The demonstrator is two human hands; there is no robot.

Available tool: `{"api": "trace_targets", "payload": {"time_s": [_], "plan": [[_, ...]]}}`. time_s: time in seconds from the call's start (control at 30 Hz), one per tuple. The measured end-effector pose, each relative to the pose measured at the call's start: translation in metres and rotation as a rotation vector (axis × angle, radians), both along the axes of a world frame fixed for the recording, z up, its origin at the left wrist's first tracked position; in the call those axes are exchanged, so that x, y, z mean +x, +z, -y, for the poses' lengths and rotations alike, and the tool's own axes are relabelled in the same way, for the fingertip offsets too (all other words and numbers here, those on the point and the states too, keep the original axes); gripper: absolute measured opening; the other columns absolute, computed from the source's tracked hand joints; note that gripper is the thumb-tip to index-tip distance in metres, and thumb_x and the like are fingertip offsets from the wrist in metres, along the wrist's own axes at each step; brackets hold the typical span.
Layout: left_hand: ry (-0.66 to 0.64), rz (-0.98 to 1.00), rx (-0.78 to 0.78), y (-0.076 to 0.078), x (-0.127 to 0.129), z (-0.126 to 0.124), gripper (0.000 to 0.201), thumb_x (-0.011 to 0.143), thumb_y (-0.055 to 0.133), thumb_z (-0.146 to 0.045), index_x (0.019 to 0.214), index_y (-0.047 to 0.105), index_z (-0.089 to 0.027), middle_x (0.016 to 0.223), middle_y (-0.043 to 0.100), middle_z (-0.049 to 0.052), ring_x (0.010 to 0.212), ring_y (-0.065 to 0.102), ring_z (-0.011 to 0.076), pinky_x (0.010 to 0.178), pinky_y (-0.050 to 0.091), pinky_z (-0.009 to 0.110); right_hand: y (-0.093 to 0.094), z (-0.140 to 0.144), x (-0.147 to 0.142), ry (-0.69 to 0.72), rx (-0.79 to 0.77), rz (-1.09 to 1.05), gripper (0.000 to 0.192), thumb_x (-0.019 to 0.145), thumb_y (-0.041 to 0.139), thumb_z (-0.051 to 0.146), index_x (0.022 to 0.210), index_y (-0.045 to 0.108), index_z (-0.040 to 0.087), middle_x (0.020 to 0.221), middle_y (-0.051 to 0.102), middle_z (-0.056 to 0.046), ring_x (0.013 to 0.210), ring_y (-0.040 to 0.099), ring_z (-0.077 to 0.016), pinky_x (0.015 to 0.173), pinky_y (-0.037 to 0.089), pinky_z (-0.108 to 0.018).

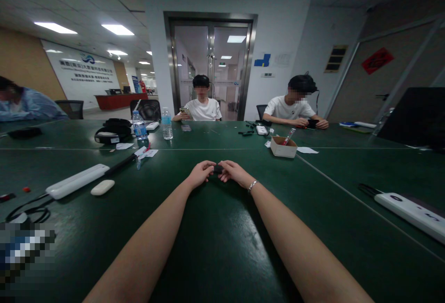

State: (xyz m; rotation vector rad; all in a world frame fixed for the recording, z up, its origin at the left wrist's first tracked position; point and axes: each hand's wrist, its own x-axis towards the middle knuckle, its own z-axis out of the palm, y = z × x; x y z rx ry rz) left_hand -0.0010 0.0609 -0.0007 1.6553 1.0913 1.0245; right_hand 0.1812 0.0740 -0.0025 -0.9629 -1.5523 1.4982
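Note:
Both my arms reach forward over the dark green table [208,228]. Between my hands is a small black object [218,169], too small and dark for its kind to show. My left hand [201,173] pinches its left end with thumb and fingers. On the other side my right hand [233,172], with a silver bracelet [252,185] at the wrist, grips its right end. My fingers cover part of the object, and it is held at or just over the tabletop.
To the left lie a white power strip [78,180], a white computer mouse [102,187] and cables. Water bottles [167,124] and a black case [113,131] stand farther back. A small cardboard box [283,147] sits right of centre. Two people sit opposite, another at far left.

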Motion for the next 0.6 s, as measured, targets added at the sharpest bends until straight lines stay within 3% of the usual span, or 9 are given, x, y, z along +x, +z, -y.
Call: {"api": "trace_targets", "payload": {"time_s": [0.07, 0.17, 0.2, 0.27, 0.37, 0.43, 0.5, 0.53, 0.6], "plan": [[0.005, 0.007, -0.007, 0.001, 0.001, 0.002, 0.029, 0.078, 0.050, -0.027, 0.103, 0.055, -0.014, 0.070, 0.049, 0.001, 0.058, 0.046, 0.0088, 0.043, 0.039, 0.017, 0.000, 0.000, 0.001, 0.026, 0.030, -0.017, 0.028, 0.080, 0.060, 0.023, 0.104, 0.049, 0.015, 0.075, 0.060, -0.004, 0.052, 0.060, -0.0093, 0.046, 0.050, -0.018], [0.014, 0.010, -0.027, 0.003, 0.002, 0.004, 0.029, 0.078, 0.051, -0.027, 0.103, 0.054, -0.013, 0.068, 0.050, 0.000, 0.055, 0.046, 0.0081, 0.043, 0.038, 0.016, 0.002, 0.002, 0.003, 0.058, 0.068, -0.059, 0.058, 0.066, 0.072, 0.014, 0.115, 0.042, 0.023, 0.089, 0.058, -0.001, 0.060, 0.062, -0.0099, 0.053, 0.052, -0.020], [0.013, 0.009, -0.031, 0.004, 0.004, 0.004, 0.029, 0.078, 0.051, -0.027, 0.103, 0.054, -0.013, 0.068, 0.051, 0.001, 0.055, 0.046, 0.0080, 0.043, 0.037, 0.016, 0.003, 0.002, 0.003, 0.064, 0.069, -0.048, 0.058, 0.067, 0.072, 0.017, 0.116, 0.042, 0.024, 0.087, 0.058, 0.000, 0.059, 0.061, -0.0099, 0.052, 0.051, -0.020], [0.016, -0.003, -0.038, 0.006, 0.007, 0.004, 0.029, 0.079, 0.051, -0.029, 0.103, 0.053, -0.013, 0.069, 0.053, 0.001, 0.055, 0.048, 0.0087, 0.044, 0.036, 0.017, 0.004, 0.003, 0.002, 0.084, 0.078, 0.020, 0.041, 0.074, 0.066, 0.028, 0.110, 0.049, 0.019, 0.076, 0.059, 0.000, 0.053, 0.058, -0.0085, 0.047, 0.048, -0.018], [0.071, -0.132, -0.091, 0.016, 0.015, 0.006, 0.032, 0.080, 0.048, -0.034, 0.104, 0.053, -0.012, 0.073, 0.057, 0.005, 0.062, 0.054, 0.0134, 0.052, 0.041, 0.022, 0.004, 0.002, 0.001, 0.134, 0.109, 0.104, 0.028, 0.079, 0.058, 0.039, 0.087, 0.060, 0.012, 0.065, 0.060, -0.002, 0.049, 0.052, -0.0066, 0.043, 0.041, -0.015], [0.171, -0.279, -0.048, 0.030, 0.022, 0.016, 0.035, 0.079, 0.050, -0.038, 0.102, 0.053, -0.012, 0.083, 0.059, 0.009, 0.075, 0.056, 0.0189, 0.063, 0.044, 0.028, 0.003, 0.001, 0.001, 0.142, 0.099, 0.075, 0.029, 0.075, 0.062, 0.039, 0.080, 0.061, 0.011, 0.064, 0.060, -0.002, 0.051, 0.052, -0.0066, 0.045, 0.040, -0.015], [0.256, -0.335, 0.138, 0.051, 0.030, 0.040, 0.035, 0.077, 0.052, -0.039, 0.101, 0.053, -0.013, 0.097, 0.058, 0.013, 0.092, 0.053, 0.0228, 0.079, 0.042, 0.033, 0.001, 0.001, 0.003, 0.113, 0.070, 0.000, 0.028, 0.071, 0.067, 0.037, 0.079, 0.061, 0.011, 0.064, 0.060, -0.002, 0.053, 0.052, -0.0073, 0.048, 0.041, -0.016], [0.239, -0.288, 0.239, 0.064, 0.035, 0.059, 0.033, 0.077, 0.051, -0.038, 0.101, 0.052, -0.014, 0.102, 0.056, 0.012, 0.097, 0.051, 0.0230, 0.084, 0.040, 0.034, 0.001, 0.002, 0.003, 0.086, 0.059, -0.033, 0.027, 0.070, 0.068, 0.037, 0.079, 0.061, 0.012, 0.065, 0.060, -0.002, 0.054, 0.053, -0.0079, 0.050, 0.042, -0.017], [0.005, -0.068, 0.284, 0.090, 0.040, 0.107, 0.030, 0.079, 0.046, -0.040, 0.098, 0.052, -0.017, 0.101, 0.058, 0.010, 0.094, 0.053, 0.0206, 0.083, 0.042, 0.035, 0.001, 0.003, 0.004, 0.036, 0.048, -0.038, 0.024, 0.071, 0.067, 0.034, 0.080, 0.061, 0.013, 0.067, 0.060, -0.002, 0.056, 0.054, -0.0088, 0.052, 0.044, -0.019]]}}
